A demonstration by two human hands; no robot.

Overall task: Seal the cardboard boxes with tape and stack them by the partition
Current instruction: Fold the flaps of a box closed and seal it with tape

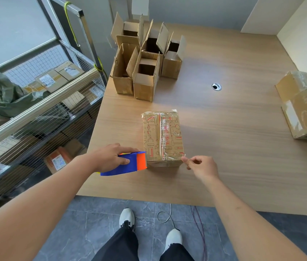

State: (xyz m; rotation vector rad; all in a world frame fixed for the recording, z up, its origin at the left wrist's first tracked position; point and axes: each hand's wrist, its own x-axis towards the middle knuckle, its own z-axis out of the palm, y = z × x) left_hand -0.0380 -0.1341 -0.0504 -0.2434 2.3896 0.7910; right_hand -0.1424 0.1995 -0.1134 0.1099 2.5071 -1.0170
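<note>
A closed printed cardboard box [163, 136] lies on the wooden table [233, 147], with clear tape running along its top seam. My left hand [111, 157] grips a blue and orange tape dispenser [130, 163] right at the box's near left corner. My right hand [200, 166] sits at the box's near right corner, thumb and forefinger pinched together at what looks like a tape end. Several open empty boxes [145, 59] stand at the table's far left. Taped boxes [303, 106] are stacked at the right edge, below the white partition [303, 32].
A metal wire cage trolley [41, 102] holding parcels and a green bag stands left of the table. A cable grommet hole [216, 86] sits in the tabletop. My feet and loose cables [167, 215] are on the grey tiled floor below the near edge.
</note>
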